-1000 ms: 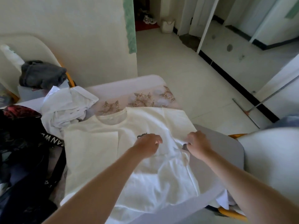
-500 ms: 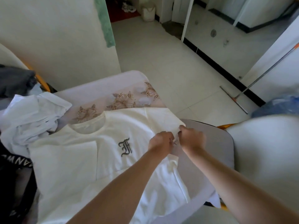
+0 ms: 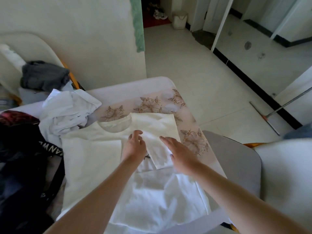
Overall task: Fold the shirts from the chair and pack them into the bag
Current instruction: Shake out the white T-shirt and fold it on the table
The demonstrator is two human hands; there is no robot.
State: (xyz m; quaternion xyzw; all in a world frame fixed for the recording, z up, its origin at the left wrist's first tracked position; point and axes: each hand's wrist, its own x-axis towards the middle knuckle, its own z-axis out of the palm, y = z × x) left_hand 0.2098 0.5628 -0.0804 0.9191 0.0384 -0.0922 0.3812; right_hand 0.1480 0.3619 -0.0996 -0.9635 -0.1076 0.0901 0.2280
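A cream T-shirt [image 3: 91,154] lies face up on the small table [image 3: 128,92], its right sleeve folded in over the chest. My left hand [image 3: 135,146] rests on the shirt's middle with fingers loosely bent, beside the folded sleeve. My right hand [image 3: 180,154] lies flat with straight fingers on the folded sleeve's right edge. A crumpled white shirt [image 3: 67,112] sits at the table's back left. A dark bag [image 3: 22,162] with a lettered strap stands at the left. A grey garment [image 3: 43,76] lies on the chair [image 3: 20,48] behind it.
A second chair with a grey seat [image 3: 236,164] and white back [image 3: 287,174] stands right of the table. A long-handled floor squeegee [image 3: 270,119] leans at the far right. Tiled floor [image 3: 185,61] stretches beyond the table toward a doorway.
The shirt's right sleeve has been folded inward and now covers the chest emblem. Both hands have let go of the sleeve edge and now lie on the cloth.
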